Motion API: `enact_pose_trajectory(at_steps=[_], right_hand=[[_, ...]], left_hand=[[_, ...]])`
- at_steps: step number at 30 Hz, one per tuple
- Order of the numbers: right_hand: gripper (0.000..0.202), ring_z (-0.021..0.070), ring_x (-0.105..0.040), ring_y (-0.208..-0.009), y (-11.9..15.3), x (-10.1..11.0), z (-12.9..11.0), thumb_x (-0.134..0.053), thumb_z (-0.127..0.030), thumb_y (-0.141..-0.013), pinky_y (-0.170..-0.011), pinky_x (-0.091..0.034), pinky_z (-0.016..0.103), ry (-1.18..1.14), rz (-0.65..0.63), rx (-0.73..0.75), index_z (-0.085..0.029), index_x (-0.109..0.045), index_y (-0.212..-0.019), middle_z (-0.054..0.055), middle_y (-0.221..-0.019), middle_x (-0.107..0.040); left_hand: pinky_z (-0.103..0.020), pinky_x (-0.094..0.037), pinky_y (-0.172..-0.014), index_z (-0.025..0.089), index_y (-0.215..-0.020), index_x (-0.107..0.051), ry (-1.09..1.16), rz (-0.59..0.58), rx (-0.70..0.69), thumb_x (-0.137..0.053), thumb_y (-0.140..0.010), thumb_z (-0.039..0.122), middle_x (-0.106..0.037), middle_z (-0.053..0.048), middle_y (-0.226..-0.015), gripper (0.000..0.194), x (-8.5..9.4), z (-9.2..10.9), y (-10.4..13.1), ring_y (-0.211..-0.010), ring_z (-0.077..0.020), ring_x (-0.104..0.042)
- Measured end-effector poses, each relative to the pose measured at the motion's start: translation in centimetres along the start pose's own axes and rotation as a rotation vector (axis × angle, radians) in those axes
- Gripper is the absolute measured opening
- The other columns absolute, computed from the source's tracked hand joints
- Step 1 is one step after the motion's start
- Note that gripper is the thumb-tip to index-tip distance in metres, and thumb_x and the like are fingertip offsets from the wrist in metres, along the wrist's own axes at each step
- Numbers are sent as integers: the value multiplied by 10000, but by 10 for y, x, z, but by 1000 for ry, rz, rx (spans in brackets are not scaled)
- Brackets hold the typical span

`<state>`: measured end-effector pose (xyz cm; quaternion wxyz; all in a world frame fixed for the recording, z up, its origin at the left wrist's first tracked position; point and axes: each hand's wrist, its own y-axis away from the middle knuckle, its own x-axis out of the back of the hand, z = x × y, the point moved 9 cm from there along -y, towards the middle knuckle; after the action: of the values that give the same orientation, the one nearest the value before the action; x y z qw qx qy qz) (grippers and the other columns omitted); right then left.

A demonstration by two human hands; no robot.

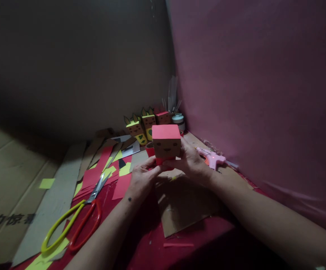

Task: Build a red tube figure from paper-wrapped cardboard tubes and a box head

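Observation:
Between both hands is a small cardboard figure (166, 147), its box-shaped head topped in red, with a drawn face and a red body below. My left hand (144, 173) grips the lower body from the left. My right hand (192, 161) wraps the right side, its thumb across the front of the red body. Under the hands lies a brown cardboard piece (184, 206). Behind the held figure stand two yellow-topped figures with pointed ears, one at the left (135, 129) and one beside it, plus a red-topped box head (163, 117).
Large scissors (91, 204) with one yellow and one red handle lie at the left, blades parted. Red and yellow paper scraps (95, 176) and cardboard strips (64, 195) surround them. A pink glue gun (215, 159) rests at the right. A lidded jar (178, 120) stands in the corner.

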<state>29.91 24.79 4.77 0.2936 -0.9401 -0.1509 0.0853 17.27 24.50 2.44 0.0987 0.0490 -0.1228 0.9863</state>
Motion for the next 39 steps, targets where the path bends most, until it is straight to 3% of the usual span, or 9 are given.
enact_pose_trajectory(at_steps=[7, 16, 28, 36, 39], right_hand=[[900, 249, -685, -959, -1, 1, 4, -805, -201, -674, -774, -605, 404, -32, 3, -30, -293, -342, -1440, 39, -1090, -695], [921, 254, -696, -936, -1, 1, 3, -814, -217, -663, -731, -605, 389, -31, 6, -45, -278, -332, -1445, 25, -1000, -711], [846, 244, -673, -930, 0, 5, -3, -808, -194, -659, -752, -587, 388, 86, 38, -31, -261, -415, -1405, 25, -992, -711], [757, 252, -684, -953, -4, 5, 6, -831, -216, -635, -800, -585, 406, -25, 6, -61, -265, -488, -1309, 40, -1085, -697], [749, 253, -687, -961, -5, 5, 6, -846, -206, -615, -814, -587, 406, -51, -1, -52, -257, -503, -1279, 42, -1098, -700]], left_hand=[[-330, -537, -806, 187, -943, -789, -43, -29, 18, -775, -713, 289, -788, -45, -879, 252, -1, 7, 1, -869, -238, -706], [-326, -511, -867, 192, -947, -790, -124, -56, -5, -734, -755, 332, -789, -35, -933, 244, -1, 14, 2, -973, -262, -687], [-311, -506, -860, 225, -1006, -786, -188, -62, -60, -695, -808, 300, -788, -18, -943, 230, 0, 15, 1, -986, -253, -687], [-318, -537, -767, 213, -1120, -746, -200, -101, -42, -663, -847, 365, -777, -50, -1015, 323, -2, 13, 3, -883, -237, -708], [-317, -533, -819, 222, -1158, -729, -227, -122, -80, -620, -880, 363, -770, -43, -1078, 330, -3, 16, 4, -944, -232, -703]])
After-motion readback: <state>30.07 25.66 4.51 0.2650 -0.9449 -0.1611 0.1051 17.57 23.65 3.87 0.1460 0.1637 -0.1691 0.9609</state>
